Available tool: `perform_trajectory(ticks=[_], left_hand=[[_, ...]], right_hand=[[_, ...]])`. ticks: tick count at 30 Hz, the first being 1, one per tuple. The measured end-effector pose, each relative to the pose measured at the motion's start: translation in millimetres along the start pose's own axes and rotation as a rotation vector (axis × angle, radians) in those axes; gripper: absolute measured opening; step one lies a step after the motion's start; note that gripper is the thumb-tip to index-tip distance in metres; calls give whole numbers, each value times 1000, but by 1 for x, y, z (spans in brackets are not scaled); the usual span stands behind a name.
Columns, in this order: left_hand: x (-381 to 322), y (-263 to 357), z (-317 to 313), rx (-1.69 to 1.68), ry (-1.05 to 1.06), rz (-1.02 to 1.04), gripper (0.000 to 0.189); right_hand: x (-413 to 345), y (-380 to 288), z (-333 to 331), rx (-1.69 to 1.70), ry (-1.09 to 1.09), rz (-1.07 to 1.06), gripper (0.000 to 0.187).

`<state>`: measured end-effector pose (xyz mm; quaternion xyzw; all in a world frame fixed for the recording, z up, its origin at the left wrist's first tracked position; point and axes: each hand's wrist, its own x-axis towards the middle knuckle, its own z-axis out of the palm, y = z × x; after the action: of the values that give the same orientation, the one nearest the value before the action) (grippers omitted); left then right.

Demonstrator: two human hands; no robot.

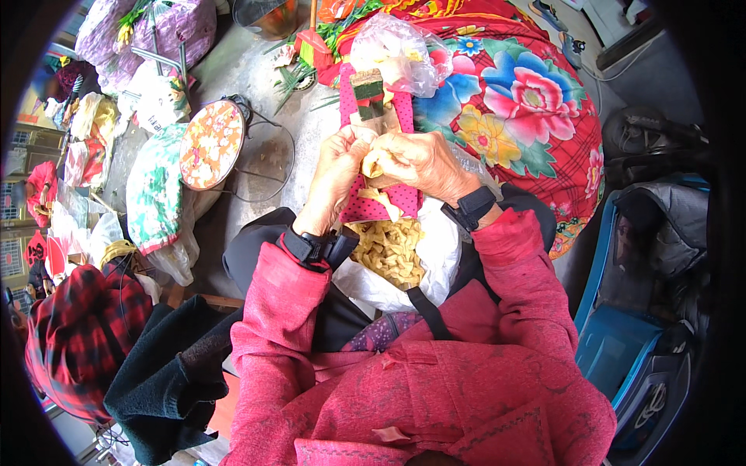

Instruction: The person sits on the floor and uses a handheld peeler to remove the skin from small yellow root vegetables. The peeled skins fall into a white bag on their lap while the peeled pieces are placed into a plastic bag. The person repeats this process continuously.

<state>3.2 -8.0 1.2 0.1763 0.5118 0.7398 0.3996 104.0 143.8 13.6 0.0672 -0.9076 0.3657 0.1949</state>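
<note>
Both hands meet above a narrow board covered in pink dotted cloth (351, 201). Between their fingertips is a small yellow folded piece (373, 164), apparently fabric or ribbon. My left hand (341, 166) pinches its upper left side; my right hand (428, 160) holds it from the right. Another yellow piece (382, 201) lies on the board just below. Beyond the fingers a block with green and brown layers (367, 87) stands on the board. Nearest my lap, a white bag (440, 262) holds a heap of similar yellow pieces (387, 250).
A clear plastic bag (399, 55) rests at the board's far end, against a large red floral cloth bundle (524, 105). Left are a round floral-topped stool (211, 145), a wire frame (265, 157) and filled bags. A blue-framed item (618, 332) stands right. People sit far left.
</note>
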Motion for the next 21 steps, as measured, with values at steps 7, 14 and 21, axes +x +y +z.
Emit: perform_trajectory(ticks=[7, 14, 21], left_hand=[[-7, 17, 11, 302, -119, 145, 24], [-6, 11, 12, 664, 106, 342, 20], [-13, 19, 13, 427, -40, -75, 13]], right_hand=[[0, 8, -2, 839, -133, 364, 19], [-2, 3, -16, 1267, -185, 546, 22], [3, 10, -7, 804, -78, 460, 30]])
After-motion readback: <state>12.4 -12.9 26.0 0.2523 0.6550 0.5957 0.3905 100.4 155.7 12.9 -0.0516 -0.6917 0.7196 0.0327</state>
